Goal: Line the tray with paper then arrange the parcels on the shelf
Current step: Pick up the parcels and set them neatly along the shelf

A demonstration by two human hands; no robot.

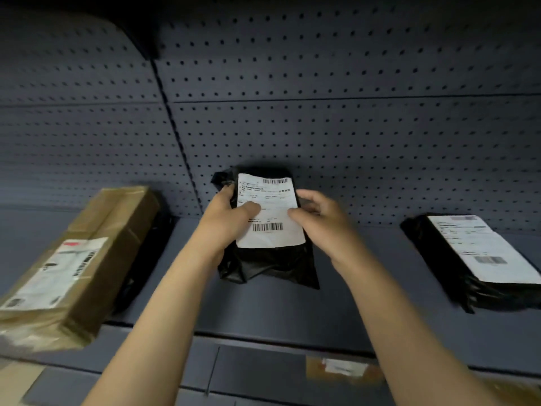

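Both hands are on the black parcel [268, 230] in the middle of the shelf [336, 303]. The left hand [231, 218] is wrapped round its left edge, thumb on the white label; the right hand [316, 218] pinches the right edge, fingers curled. It stands tilted, top near the pegboard back wall [351, 112], bottom apparently touching the shelf. Arranging looks well underway: a brown box [76, 259] lies at the left and another black parcel [474, 256] at the right, both well apart from this one. No tray or paper in view, so I cannot judge that part. There's open shelf on both sides and a clear strip toward the near edge.
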